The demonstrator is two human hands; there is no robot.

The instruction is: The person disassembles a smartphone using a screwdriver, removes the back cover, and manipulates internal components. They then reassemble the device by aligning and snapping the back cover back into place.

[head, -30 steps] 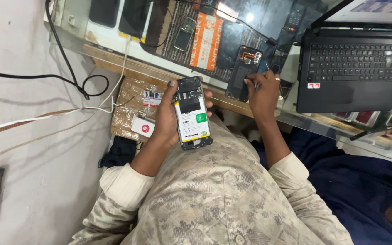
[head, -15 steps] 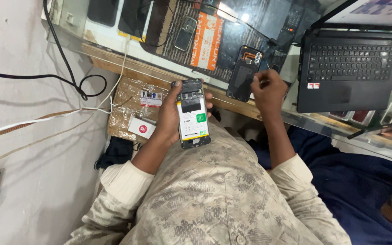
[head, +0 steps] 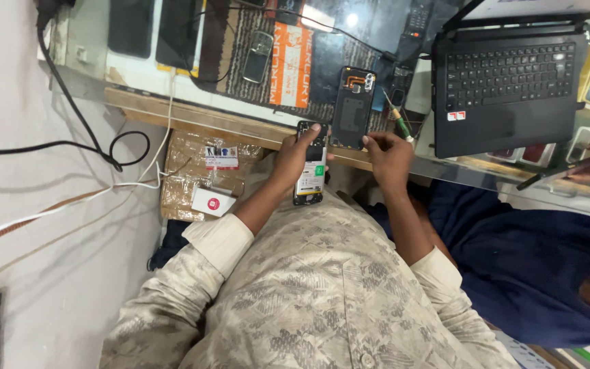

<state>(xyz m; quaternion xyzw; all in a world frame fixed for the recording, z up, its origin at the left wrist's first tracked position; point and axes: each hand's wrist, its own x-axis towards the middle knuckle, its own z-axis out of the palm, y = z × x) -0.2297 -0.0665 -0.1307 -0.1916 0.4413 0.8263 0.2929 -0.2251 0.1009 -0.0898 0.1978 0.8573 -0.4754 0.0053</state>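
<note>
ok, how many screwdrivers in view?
1: a green-handled screwdriver lies on the counter beside the right hand, next to the laptop. Others may be hidden.

Back cover, screwdriver crowd counter edge; laptop blocks right.

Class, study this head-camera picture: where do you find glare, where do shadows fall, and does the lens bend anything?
Head view: bright glare spots on the glass counter top; cables cast soft shadows on the pale wall at the left; the opened phone in the left hand is sharp and evenly lit; the counter edge and laptop sit tilted, and the counter edge looks slightly bowed, suggesting wide-angle distortion.
</note>
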